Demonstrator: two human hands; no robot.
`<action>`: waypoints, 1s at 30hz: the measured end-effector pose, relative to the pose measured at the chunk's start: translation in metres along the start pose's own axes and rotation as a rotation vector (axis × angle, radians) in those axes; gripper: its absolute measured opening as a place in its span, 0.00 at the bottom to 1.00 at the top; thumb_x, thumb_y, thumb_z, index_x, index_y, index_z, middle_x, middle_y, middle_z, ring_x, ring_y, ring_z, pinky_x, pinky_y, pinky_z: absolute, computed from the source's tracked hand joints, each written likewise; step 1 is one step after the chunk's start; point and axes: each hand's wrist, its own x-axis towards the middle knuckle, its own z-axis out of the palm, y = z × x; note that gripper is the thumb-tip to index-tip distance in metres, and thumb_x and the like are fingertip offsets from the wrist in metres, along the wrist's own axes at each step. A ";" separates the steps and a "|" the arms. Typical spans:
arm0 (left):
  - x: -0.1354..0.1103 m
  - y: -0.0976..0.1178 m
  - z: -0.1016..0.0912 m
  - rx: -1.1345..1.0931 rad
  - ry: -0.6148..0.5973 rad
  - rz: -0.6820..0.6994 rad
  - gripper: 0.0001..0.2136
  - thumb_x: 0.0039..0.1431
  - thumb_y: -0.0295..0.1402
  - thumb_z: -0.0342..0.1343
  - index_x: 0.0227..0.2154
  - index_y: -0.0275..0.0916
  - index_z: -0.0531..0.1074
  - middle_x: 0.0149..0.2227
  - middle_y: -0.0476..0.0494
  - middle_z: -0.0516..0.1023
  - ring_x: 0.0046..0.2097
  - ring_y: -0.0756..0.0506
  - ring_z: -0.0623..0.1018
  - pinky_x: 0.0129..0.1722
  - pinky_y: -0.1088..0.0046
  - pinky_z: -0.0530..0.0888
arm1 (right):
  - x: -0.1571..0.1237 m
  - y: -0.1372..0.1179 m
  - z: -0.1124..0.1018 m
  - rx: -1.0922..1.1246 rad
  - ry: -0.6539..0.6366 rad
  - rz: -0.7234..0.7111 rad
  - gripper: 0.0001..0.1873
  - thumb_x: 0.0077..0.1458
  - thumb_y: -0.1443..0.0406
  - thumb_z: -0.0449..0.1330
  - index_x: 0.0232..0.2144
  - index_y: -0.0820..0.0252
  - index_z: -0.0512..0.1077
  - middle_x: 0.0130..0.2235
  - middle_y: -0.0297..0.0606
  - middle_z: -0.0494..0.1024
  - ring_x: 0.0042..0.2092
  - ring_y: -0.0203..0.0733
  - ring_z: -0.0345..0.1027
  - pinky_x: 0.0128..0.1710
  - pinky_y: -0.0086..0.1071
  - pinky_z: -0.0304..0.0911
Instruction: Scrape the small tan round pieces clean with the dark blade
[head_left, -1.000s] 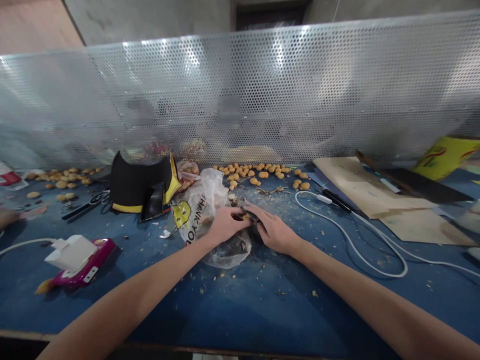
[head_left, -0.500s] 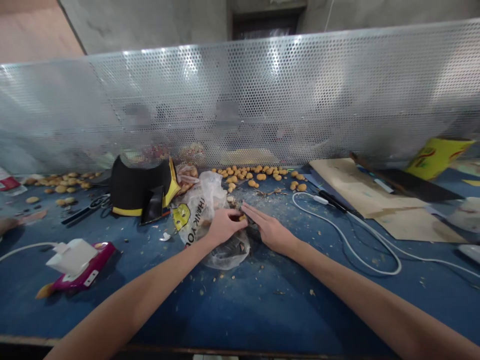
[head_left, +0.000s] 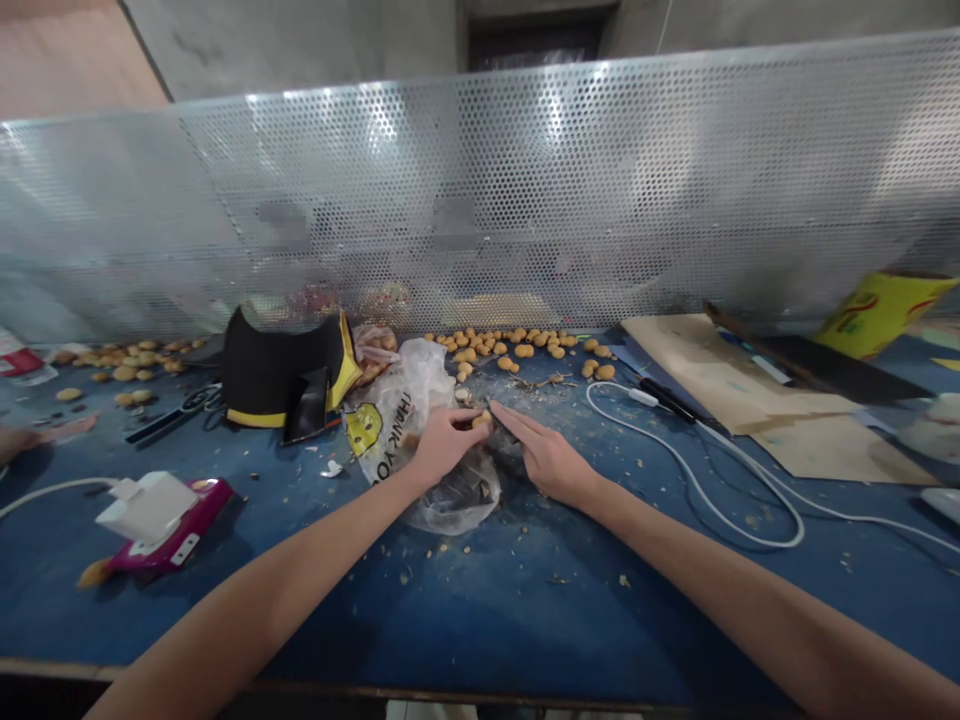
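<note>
In my left hand (head_left: pixel 444 445), closed in a pinch, is a small yellowish-tan lump (head_left: pixel 482 418) whose kind I cannot make out. My right hand (head_left: pixel 551 462) faces it from the right, its fingers pressed together and pointing at the lump. A thin dark edge shows by the right fingertips; what it belongs to is hidden. Beneath and beside my left hand lies a crumpled clear plastic bag (head_left: pixel 424 372) with a yellow face and "THANK YOU" printing. Small tan rounded lumps (head_left: pixel 495 346), some two-lobed, are spread behind my hands.
To the left stand a black-yellow curved holder (head_left: pixel 274 375), scissors (head_left: pixel 187 410) and a white charger on a magenta power strip (head_left: pixel 184 535). On the right are a white cable (head_left: pixel 694 490), brown cardboard (head_left: pixel 690 370) and a yellow container (head_left: pixel 877 310). A perforated metal screen (head_left: pixel 562 190) closes the back.
The lump in my left hand shows more clearly between the fingertips. My right hand has shifted only slightly beside it. At the far left edge, another person's hand has come further into view.
</note>
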 end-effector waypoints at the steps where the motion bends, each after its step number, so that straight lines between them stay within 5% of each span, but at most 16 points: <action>1: 0.000 0.000 0.000 -0.010 0.004 0.003 0.13 0.56 0.40 0.56 0.30 0.33 0.77 0.24 0.49 0.73 0.27 0.50 0.69 0.27 0.76 0.65 | 0.000 0.000 0.000 -0.002 0.008 0.003 0.36 0.57 0.79 0.43 0.67 0.60 0.51 0.65 0.44 0.61 0.65 0.43 0.56 0.64 0.43 0.57; 6: -0.001 0.004 0.002 0.169 -0.021 0.186 0.09 0.52 0.35 0.60 0.24 0.34 0.75 0.24 0.50 0.71 0.28 0.51 0.69 0.29 0.76 0.64 | 0.000 -0.002 0.001 -0.015 0.026 -0.050 0.38 0.55 0.80 0.43 0.67 0.59 0.53 0.64 0.43 0.63 0.65 0.42 0.56 0.64 0.44 0.58; 11: -0.001 0.005 0.002 0.017 0.011 0.049 0.13 0.56 0.41 0.57 0.30 0.34 0.77 0.24 0.48 0.73 0.27 0.50 0.69 0.27 0.76 0.65 | 0.000 -0.004 0.001 -0.031 0.036 0.035 0.36 0.57 0.78 0.43 0.67 0.59 0.51 0.65 0.44 0.62 0.64 0.43 0.58 0.63 0.44 0.59; 16: -0.001 0.006 0.004 0.178 0.008 0.174 0.10 0.54 0.37 0.59 0.25 0.35 0.77 0.23 0.49 0.71 0.27 0.50 0.68 0.28 0.75 0.64 | -0.002 -0.003 0.002 -0.016 0.030 0.009 0.38 0.56 0.79 0.43 0.68 0.58 0.50 0.66 0.42 0.60 0.65 0.43 0.56 0.64 0.42 0.58; 21: -0.002 0.005 0.004 0.044 0.025 0.070 0.14 0.57 0.41 0.56 0.32 0.35 0.78 0.25 0.48 0.74 0.28 0.49 0.71 0.29 0.75 0.67 | -0.001 -0.003 0.002 -0.009 0.054 0.031 0.36 0.58 0.78 0.44 0.68 0.58 0.50 0.65 0.42 0.61 0.65 0.43 0.57 0.64 0.43 0.57; 26: -0.002 0.009 0.003 0.220 -0.012 0.230 0.09 0.54 0.37 0.60 0.28 0.36 0.78 0.26 0.49 0.74 0.29 0.50 0.71 0.31 0.75 0.66 | -0.002 -0.002 0.003 -0.026 0.030 0.005 0.38 0.56 0.79 0.43 0.68 0.57 0.49 0.66 0.42 0.60 0.65 0.43 0.56 0.63 0.43 0.58; 30: -0.002 0.009 0.002 0.112 0.024 0.134 0.15 0.60 0.43 0.55 0.33 0.35 0.78 0.28 0.47 0.76 0.31 0.48 0.73 0.33 0.74 0.68 | -0.004 0.002 0.006 -0.050 0.042 0.031 0.40 0.55 0.80 0.42 0.69 0.57 0.45 0.67 0.43 0.57 0.66 0.44 0.54 0.64 0.43 0.57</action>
